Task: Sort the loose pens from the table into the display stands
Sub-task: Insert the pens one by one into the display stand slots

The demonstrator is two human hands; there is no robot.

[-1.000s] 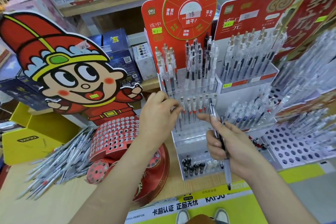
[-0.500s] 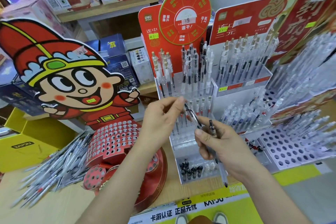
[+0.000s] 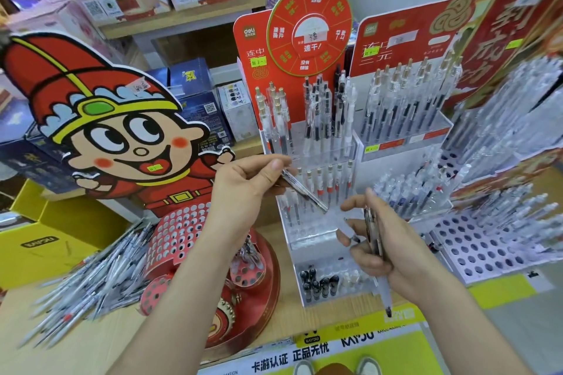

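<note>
A pen (image 3: 304,192) is pinched at its top end by the thumb and fingers of the left hand (image 3: 243,189). It is slanted down and to the right over the stand (image 3: 316,233), towards the right hand (image 3: 399,256). A second pen (image 3: 376,250) is gripped in that hand's curled fingers, tip down. The left hand is judged nearer the free holes, though its pen must first be tipped upright.

a single wide-angle view from the person's head, facing forward and down. it sits close over the near edge of the table (image 3: 76,356), with the display stand (image 3: 316,240) just ahead, shelves (image 3: 182,21) far behind, shoes (image 3: 304,368) at the bottom.
</note>
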